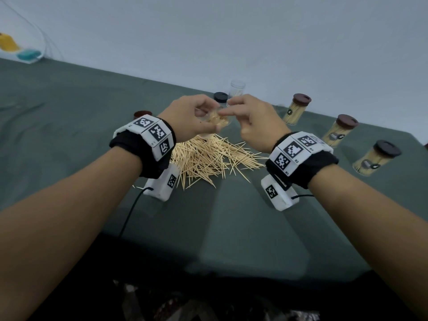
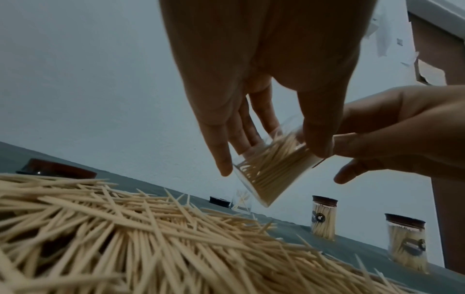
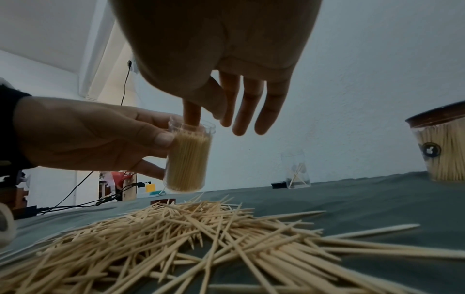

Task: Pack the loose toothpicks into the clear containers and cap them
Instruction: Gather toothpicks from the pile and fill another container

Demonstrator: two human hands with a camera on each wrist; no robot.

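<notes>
My left hand (image 1: 196, 117) grips a clear container (image 1: 217, 121) packed with upright toothpicks and holds it uncapped, slightly tilted, above the loose toothpick pile (image 1: 208, 158). My right hand (image 1: 234, 112) is at its mouth. In the right wrist view the index fingertip (image 3: 191, 117) dips into the open container (image 3: 187, 159), and the other fingers hang straight. The left wrist view shows the container (image 2: 269, 169) between thumb and fingers. A nearly empty clear container (image 1: 236, 89) stands behind, with a black cap (image 1: 220, 97) beside it. A brown cap (image 1: 142, 114) lies to the left.
Three filled, brown-capped containers (image 1: 296, 110) (image 1: 339, 132) (image 1: 376, 158) stand in a row at the right on the green cloth (image 1: 69, 112). A glass bowl (image 1: 23, 47) sits at the far left corner. The table's near edge (image 1: 208, 269) runs below my forearms.
</notes>
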